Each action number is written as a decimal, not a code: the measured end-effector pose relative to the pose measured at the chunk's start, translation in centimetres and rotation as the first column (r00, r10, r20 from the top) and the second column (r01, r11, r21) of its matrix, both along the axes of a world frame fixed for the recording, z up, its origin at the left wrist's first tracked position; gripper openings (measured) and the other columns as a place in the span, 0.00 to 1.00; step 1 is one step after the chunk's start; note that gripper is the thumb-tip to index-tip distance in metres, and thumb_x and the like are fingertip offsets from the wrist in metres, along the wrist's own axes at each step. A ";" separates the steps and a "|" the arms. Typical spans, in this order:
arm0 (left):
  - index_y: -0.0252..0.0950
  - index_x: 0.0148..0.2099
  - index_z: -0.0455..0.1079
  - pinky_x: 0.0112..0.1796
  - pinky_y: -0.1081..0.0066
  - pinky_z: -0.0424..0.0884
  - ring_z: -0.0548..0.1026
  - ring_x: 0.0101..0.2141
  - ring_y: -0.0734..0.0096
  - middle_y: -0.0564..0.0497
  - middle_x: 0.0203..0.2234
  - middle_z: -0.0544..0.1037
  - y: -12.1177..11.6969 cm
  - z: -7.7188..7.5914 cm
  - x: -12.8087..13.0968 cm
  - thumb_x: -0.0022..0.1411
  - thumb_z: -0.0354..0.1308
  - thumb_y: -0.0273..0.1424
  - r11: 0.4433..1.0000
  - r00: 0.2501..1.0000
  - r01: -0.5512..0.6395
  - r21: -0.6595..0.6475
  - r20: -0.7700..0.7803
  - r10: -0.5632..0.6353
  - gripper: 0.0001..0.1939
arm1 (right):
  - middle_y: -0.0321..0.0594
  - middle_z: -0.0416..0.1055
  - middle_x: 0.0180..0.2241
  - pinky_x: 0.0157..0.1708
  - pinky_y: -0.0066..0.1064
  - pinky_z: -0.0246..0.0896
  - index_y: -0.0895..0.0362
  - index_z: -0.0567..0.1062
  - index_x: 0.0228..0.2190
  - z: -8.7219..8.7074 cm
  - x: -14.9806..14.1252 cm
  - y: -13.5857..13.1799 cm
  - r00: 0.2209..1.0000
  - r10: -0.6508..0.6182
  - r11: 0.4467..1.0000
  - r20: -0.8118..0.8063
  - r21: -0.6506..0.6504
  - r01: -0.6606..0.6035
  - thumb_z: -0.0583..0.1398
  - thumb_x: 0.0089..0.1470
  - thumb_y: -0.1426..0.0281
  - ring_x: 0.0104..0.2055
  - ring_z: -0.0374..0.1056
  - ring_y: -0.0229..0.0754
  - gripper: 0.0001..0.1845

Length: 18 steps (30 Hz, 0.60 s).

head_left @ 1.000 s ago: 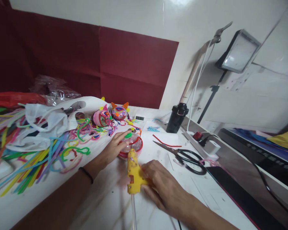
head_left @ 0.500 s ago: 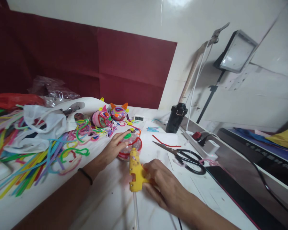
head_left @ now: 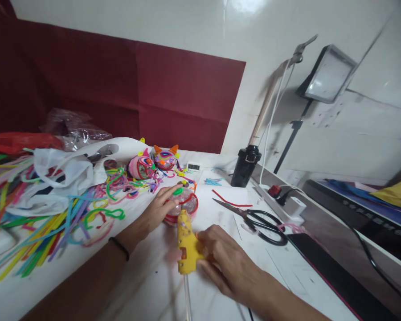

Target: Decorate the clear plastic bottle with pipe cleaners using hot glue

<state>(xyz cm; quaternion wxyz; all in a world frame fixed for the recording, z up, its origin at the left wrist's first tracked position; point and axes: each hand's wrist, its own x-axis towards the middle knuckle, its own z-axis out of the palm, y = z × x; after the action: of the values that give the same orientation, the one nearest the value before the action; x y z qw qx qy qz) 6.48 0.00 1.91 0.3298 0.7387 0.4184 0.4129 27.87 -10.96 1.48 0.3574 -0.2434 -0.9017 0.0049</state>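
Observation:
My left hand [head_left: 158, 208] rests on a clear round ornament with a red rim [head_left: 187, 206], fingertips pressed on a green piece on its top. My right hand [head_left: 225, 261] is closed round the handle of a yellow hot glue gun [head_left: 185, 245], whose nozzle points at the ornament's near edge. Two finished ornaments with bright pipe-cleaner faces and horns [head_left: 153, 162] stand farther back on the white table [head_left: 153, 285].
A heap of coloured pipe cleaners [head_left: 43, 223] and a white plastic bag [head_left: 58, 178] fill the left. Black scissors [head_left: 259, 218] and a red strip lie to the right. A black lamp base [head_left: 245, 165], a power strip [head_left: 284, 200] and a dark tablet [head_left: 327, 276] line the right edge.
The glue gun and my right hand have shifted slightly left toward the ornament. My left hand stays on the ornament.

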 end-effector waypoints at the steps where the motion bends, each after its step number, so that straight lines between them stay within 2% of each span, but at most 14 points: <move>1: 0.38 0.64 0.63 0.64 0.60 0.52 0.60 0.63 0.59 0.45 0.61 0.66 -0.1 0.1 0.0 0.63 0.49 0.36 1.000 1.000 0.003 0.001 -0.001 -0.003 0.28 | 0.48 0.69 0.39 0.37 0.37 0.65 0.55 0.60 0.39 0.0 0.0 0.0 1.000 0.000 1.000 0.001 0.000 0.000 0.53 0.64 0.74 0.38 0.63 0.45 0.04; 7: 0.38 0.64 0.63 0.64 0.60 0.51 0.59 0.64 0.58 0.46 0.62 0.65 -0.2 0.3 0.0 0.62 0.49 0.36 1.000 1.000 -0.007 -0.012 -0.016 0.006 0.29 | 0.48 0.69 0.39 0.37 0.36 0.65 0.56 0.60 0.39 -0.1 0.1 -0.1 1.000 -0.003 1.000 -0.010 0.006 0.003 0.53 0.64 0.74 0.38 0.63 0.44 0.04; 18: 0.41 0.63 0.64 0.63 0.60 0.54 0.60 0.63 0.56 0.47 0.59 0.68 -0.2 0.3 0.0 0.62 0.50 0.36 1.000 0.999 -0.029 -0.007 -0.016 0.029 0.27 | 0.46 0.69 0.39 0.33 0.33 0.64 0.55 0.60 0.40 -0.2 1.0 0.2 0.997 -0.052 0.999 -0.058 0.003 0.052 0.52 0.64 0.74 0.37 0.63 0.44 0.04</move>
<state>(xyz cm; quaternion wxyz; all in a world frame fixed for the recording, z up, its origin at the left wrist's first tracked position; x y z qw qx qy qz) 6.51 -0.22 2.17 0.3232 0.7346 0.4332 0.4102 28.85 -10.80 1.28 0.3841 -0.2657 -0.8842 0.0006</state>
